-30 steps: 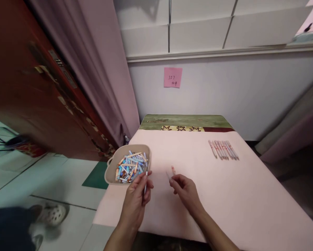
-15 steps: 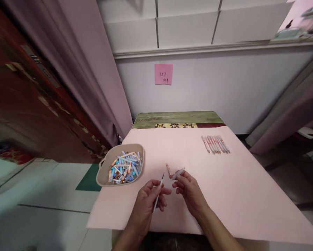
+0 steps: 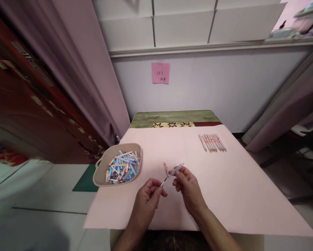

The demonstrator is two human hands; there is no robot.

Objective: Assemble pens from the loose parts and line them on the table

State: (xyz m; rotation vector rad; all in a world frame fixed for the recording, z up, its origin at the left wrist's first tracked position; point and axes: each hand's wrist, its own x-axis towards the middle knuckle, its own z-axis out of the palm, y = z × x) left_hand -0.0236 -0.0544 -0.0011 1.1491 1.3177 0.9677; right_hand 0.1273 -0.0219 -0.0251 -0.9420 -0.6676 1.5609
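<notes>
Pinching a thin white refill with a dark tip between thumb and fingers, the left hand stands low on the near side, while the right hand grips a pale grey tapered pen barrel by its side. The relation that matters is the line between these two: the refill slants up and to the right, its dark tip towards the barrel's lower-left end, and the barrel's long axis runs on up to the right at a somewhat flatter slant. The ends look touching or nearly so; whether the tip is inside cannot be told. Just beyond that meeting point, a short orange-patterned clear tube lies on the smooth pink table cover, its long axis running mostly away from the person, the barrel in the right hand being nearest to it. Farther left sits a beige plastic basket with a loop handle, holding blue, white and orange pen parts; farther off to the right lies a row of orange-patterned clear pens, side by side.
</notes>
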